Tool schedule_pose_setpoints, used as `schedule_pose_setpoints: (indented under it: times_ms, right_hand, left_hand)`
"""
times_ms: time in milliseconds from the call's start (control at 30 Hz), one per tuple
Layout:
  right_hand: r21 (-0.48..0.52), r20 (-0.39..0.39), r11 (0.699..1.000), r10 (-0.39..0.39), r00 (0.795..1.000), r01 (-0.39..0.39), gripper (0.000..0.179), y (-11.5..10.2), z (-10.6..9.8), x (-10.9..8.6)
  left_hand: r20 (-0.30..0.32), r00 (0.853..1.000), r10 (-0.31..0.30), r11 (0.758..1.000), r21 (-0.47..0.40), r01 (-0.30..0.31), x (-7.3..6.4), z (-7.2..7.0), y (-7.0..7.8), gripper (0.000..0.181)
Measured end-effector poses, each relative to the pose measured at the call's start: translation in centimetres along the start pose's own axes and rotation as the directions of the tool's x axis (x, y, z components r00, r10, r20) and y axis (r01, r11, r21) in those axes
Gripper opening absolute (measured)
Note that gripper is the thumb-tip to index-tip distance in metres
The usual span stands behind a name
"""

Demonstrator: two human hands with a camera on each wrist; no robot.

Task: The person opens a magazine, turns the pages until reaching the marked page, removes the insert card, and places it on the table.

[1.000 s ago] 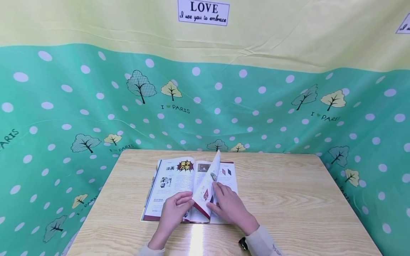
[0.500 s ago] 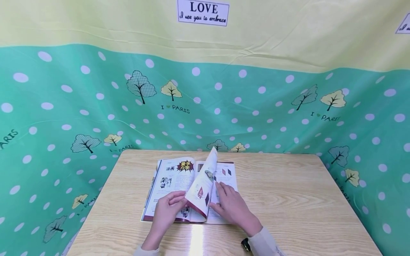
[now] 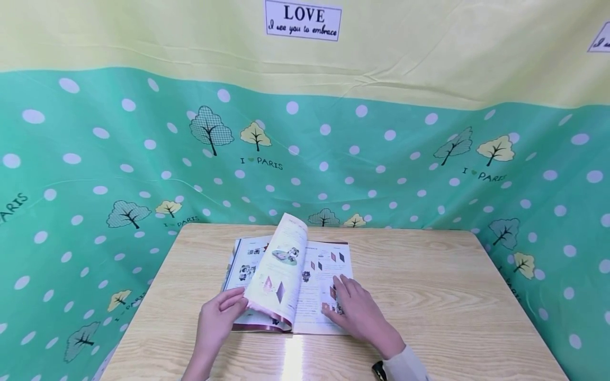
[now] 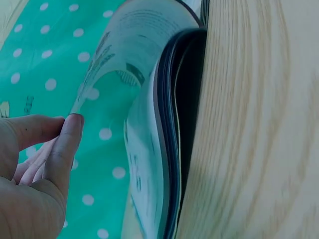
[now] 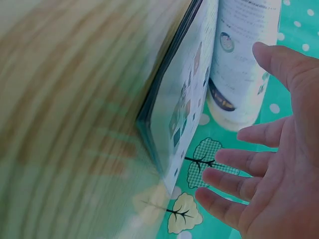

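Note:
An open magazine (image 3: 319, 296) with printed pictures and text lies on the wooden table. One page (image 3: 281, 259) stands lifted and curls over toward the left half. My left hand (image 3: 219, 315) pinches the near outer corner of that page between thumb and index finger, as the left wrist view also shows at the page edge (image 4: 82, 99). My right hand (image 3: 357, 312) is over the right-hand page, fingers spread and relaxed. In the right wrist view the right hand (image 5: 279, 149) appears apart from the paper, with nothing between its fingers.
The pale wooden table (image 3: 429, 291) extends on both sides of the magazine. Behind and beside it hangs a green and yellow curtain (image 3: 381, 159) with white dots and trees. A dark band (image 3: 379, 370) shows by the right sleeve.
My left hand has carried the page leftward, from upright near the middle to over the left half. My right hand has moved slightly right, off the turning page.

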State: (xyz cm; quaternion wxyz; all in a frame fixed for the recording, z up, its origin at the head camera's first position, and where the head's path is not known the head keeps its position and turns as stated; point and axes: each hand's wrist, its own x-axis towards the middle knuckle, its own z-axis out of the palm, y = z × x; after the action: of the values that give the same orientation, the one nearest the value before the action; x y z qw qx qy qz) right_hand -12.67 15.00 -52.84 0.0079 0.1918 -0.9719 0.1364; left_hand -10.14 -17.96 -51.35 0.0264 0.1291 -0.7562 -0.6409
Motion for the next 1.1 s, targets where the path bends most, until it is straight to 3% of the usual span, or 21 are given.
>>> schedule_pose_setpoints:
  times_ms: [167,467,700,1100]
  right_hand:
    - [-0.010,0.012,1.000,0.017,1.000,-0.017,0.086,0.5,-0.1,-0.5]
    - [-0.005,0.033,1.000,0.003,0.999,-0.003,0.089,1.4,0.1,-1.2]
    - [0.010,0.051,1.000,-0.005,0.999,0.005,0.088,1.6,0.3,-1.5]
    - [0.017,0.148,1.000,-0.017,0.989,0.015,0.105,1.9,0.6,-1.8]
  left_hand:
    - [-0.028,0.999,-0.037,0.999,-0.026,0.036,-0.1,-1.4,-0.4,0.041]
    - [-0.063,0.997,-0.054,0.998,0.018,0.055,-0.3,-3.0,-1.1,0.044]
    - [-0.061,0.992,-0.108,0.994,-0.007,0.108,-0.3,-3.6,-1.4,0.044]
    - [-0.098,0.987,-0.130,0.990,0.035,0.134,-0.3,-4.2,-2.3,0.041]
